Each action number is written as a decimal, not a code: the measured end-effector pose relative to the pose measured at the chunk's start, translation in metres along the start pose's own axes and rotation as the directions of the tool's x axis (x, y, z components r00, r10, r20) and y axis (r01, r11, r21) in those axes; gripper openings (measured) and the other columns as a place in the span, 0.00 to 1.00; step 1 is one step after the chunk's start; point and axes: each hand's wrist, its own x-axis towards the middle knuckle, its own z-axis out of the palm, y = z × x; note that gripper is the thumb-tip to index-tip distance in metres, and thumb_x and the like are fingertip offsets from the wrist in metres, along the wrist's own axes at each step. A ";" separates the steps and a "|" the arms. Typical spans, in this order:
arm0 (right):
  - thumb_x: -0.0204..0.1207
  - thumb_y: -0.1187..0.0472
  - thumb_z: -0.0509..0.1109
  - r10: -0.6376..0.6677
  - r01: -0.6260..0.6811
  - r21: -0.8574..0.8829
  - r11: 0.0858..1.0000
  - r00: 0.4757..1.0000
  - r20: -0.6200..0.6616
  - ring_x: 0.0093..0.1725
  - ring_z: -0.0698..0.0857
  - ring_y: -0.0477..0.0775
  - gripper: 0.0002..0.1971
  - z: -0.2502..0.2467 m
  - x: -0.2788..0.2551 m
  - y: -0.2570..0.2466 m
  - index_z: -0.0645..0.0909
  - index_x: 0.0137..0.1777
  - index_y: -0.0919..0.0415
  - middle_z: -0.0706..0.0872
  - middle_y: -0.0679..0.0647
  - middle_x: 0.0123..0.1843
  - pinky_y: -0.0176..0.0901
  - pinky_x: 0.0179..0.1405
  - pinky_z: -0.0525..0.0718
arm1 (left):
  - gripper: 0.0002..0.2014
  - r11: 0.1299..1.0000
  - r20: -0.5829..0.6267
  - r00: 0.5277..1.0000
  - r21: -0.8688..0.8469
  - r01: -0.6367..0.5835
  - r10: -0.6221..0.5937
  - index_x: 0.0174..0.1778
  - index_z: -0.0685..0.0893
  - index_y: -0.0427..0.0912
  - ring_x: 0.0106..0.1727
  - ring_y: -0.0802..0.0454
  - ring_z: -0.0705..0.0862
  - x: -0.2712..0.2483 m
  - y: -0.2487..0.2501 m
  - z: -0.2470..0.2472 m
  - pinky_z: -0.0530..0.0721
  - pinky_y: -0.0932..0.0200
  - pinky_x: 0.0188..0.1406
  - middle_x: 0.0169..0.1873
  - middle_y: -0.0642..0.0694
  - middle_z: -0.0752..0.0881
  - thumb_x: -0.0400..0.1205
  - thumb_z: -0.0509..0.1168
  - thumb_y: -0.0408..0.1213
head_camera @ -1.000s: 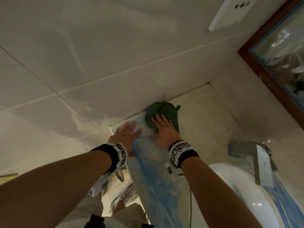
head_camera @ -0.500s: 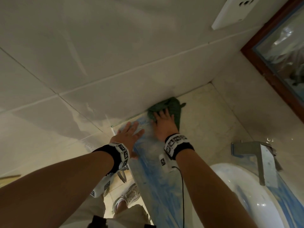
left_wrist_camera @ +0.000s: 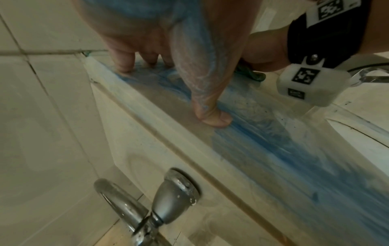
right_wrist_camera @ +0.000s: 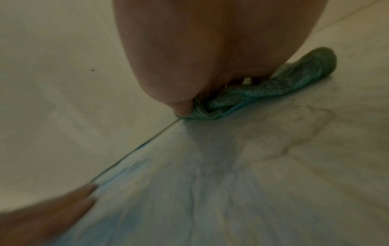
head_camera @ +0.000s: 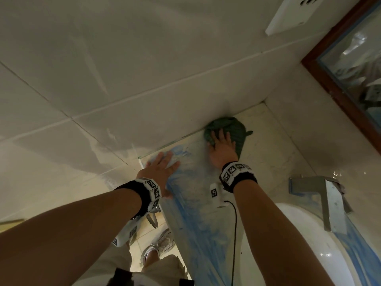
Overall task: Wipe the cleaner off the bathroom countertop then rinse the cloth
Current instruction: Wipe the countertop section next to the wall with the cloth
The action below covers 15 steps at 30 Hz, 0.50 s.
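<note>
I am pressing my right hand flat on the green cloth, fingers straight, at the far edge of the countertop against the wall. My left hand is lying flat and relaxed on the blue cleaner to the left. The cloth is looking soft, limp and wet, so I am judging a flat palm best for wiping and a bunched handful for lifting.
</note>
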 end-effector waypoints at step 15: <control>0.76 0.37 0.27 -0.160 0.181 -0.116 0.977 0.973 0.167 0.85 0.34 0.52 0.33 0.054 -0.143 0.031 0.35 0.82 0.40 0.33 0.43 0.85 0.54 0.84 0.39 | 0.56 1.000 0.010 1.000 -0.020 -0.018 0.018 0.84 0.35 0.55 0.83 0.43 0.28 0.003 -0.002 0.001 0.44 0.38 0.82 0.82 0.48 0.26 0.75 0.71 0.59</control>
